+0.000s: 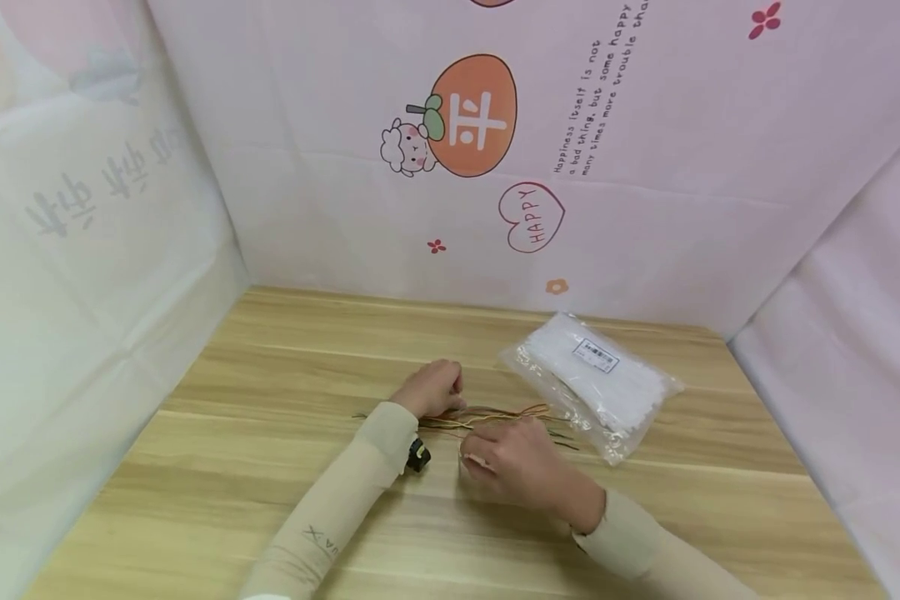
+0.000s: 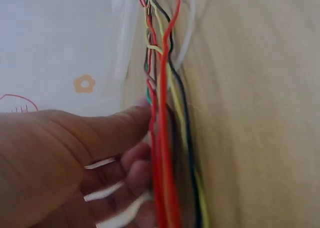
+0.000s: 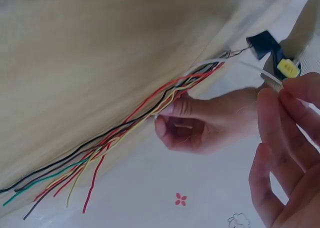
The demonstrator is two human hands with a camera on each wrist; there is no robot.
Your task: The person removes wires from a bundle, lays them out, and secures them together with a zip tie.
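A bundle of thin red, black, yellow, green and brown wires (image 3: 130, 119) lies lengthwise across the table. My left hand (image 1: 433, 390) grips the bundle from the far side, its thumb against the strands in the left wrist view. A thin white strip like a cable tie (image 3: 202, 63) bends over the wires. Its near end is pinched between thumb and fingers of my right hand (image 1: 521, 462), which is on the near side of the bundle. In the left wrist view the pale strip (image 2: 187, 45) passes behind the wires. Where its other end lies is unclear.
A clear plastic bag of white strips (image 1: 596, 379) with a barcode label lies behind and right of my right hand. A small black device (image 1: 418, 455) is at the left wrist. Printed white cloth (image 1: 330, 208) encloses the wooden table (image 1: 217, 483) at the back and sides.
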